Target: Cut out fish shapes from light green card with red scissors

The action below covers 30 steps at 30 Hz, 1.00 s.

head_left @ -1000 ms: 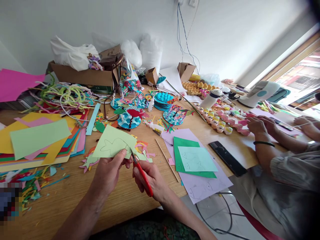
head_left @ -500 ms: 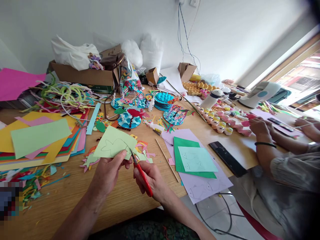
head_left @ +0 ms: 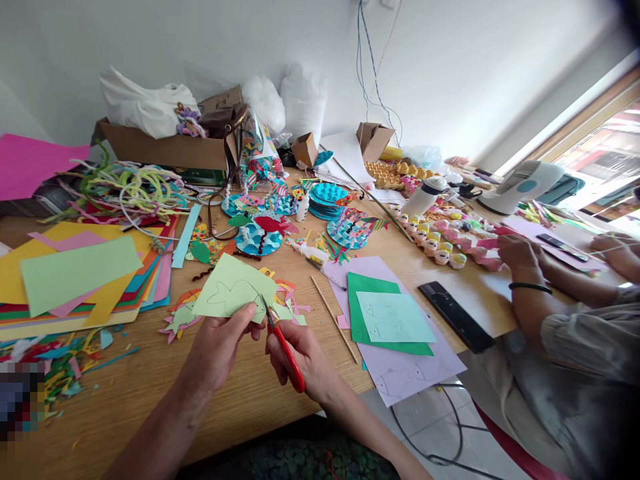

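A light green paper [head_left: 230, 287] with a pencil outline of a fish is pinched at its lower edge by my left hand [head_left: 225, 343], thumb on top. Red-handled scissors [head_left: 287, 353] are in my right hand [head_left: 297, 357], their blades at the paper's right part, close to the drawn line. Below the paper, on the table, colourful cut scraps [head_left: 287, 300] and a small green paper fish [head_left: 183, 319] lie partly covered. Right of my right hand is a thin wooden stick [head_left: 334, 320].
Stacked coloured paper [head_left: 80, 267] lies left, paper strips [head_left: 75, 367] below it. A purple sheet [head_left: 420, 377] with green and pale blue papers and a black phone [head_left: 455, 317] are right. Another person's hands [head_left: 520, 257] work at the far right, near painted egg cartons [head_left: 440, 247].
The green paper has shifted slightly to the right and turned a little in my left hand. The scissors stay at the same part of the paper.
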Motion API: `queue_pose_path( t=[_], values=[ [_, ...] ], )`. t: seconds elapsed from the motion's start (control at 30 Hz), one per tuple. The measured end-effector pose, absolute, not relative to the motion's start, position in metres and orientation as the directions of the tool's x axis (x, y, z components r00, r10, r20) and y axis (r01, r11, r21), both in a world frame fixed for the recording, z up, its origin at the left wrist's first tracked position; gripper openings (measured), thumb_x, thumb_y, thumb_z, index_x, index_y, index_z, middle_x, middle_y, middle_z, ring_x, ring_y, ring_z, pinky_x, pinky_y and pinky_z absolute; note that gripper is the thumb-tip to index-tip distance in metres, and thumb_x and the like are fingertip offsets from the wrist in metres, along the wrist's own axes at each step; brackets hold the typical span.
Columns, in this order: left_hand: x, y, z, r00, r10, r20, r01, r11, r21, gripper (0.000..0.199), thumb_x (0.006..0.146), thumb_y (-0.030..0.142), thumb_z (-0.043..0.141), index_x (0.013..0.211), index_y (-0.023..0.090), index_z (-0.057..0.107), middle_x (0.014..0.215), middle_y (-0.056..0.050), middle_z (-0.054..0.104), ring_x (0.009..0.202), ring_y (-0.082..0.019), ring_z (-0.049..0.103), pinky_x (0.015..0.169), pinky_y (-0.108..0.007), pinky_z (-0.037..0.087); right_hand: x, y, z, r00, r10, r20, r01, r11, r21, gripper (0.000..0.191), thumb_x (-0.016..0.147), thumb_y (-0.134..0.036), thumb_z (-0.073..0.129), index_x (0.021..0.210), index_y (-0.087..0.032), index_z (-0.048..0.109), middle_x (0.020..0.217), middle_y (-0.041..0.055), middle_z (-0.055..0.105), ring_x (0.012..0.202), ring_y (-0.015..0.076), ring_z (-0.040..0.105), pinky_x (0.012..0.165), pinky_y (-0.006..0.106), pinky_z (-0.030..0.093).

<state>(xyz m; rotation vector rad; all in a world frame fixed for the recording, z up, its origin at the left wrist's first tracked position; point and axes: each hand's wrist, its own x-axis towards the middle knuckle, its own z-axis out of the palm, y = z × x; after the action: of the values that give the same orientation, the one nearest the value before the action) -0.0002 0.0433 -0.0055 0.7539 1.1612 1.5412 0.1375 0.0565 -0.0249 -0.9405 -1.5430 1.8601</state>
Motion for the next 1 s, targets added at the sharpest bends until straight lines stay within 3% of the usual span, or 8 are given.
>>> queue_pose_path(
  t=[0.33,0.7,1.0],
  values=[
    [-0.0014,0.0418,-0.0074,-0.260,0.962,-0.087,-0.343,-0.008,0.939,0.015,0.067,0.024,0.067,0.055,0.017,0.061,0.055,0.002,0.058,0.051,-0.012,0.052,0.046,-0.023,0.045,0.1377,0.0564,-0.0261,-0.600,0.778,-0.188,0.017,-0.223,-0.975,0.038,0.080,-0.052,0.055,0.065,-0.018,0.045,0.051,-0.0070,0.040,0.038,0.0044,0.037,0.034,0.016,0.031],
    [-0.0026,0.0423,-0.0055,-0.252,0.964,-0.086,-0.336,-0.003,0.942,0.015,0.066,0.024,0.067,0.054,0.016,0.061,0.054,0.001,0.058,0.051,-0.012,0.052,0.045,-0.023,0.044,0.1386,0.0562,-0.0263,-0.609,0.770,-0.188,0.033,-0.213,-0.977,0.045,0.078,-0.060,0.054,0.066,-0.019,0.043,0.051,-0.0072,0.039,0.040,0.0052,0.036,0.037,0.017,0.031],
    [-0.0011,0.0416,-0.0072,-0.207,0.976,-0.068,-0.340,-0.006,0.940,0.015,0.070,0.023,0.064,0.056,0.017,0.061,0.055,0.002,0.059,0.050,-0.012,0.051,0.046,-0.022,0.045,0.1394,0.0568,-0.0263,-0.630,0.766,-0.126,-0.004,-0.165,-0.986,0.044,0.081,-0.060,0.052,0.070,-0.018,0.047,0.051,-0.0067,0.041,0.041,0.0058,0.038,0.039,0.018,0.033]
  ],
)
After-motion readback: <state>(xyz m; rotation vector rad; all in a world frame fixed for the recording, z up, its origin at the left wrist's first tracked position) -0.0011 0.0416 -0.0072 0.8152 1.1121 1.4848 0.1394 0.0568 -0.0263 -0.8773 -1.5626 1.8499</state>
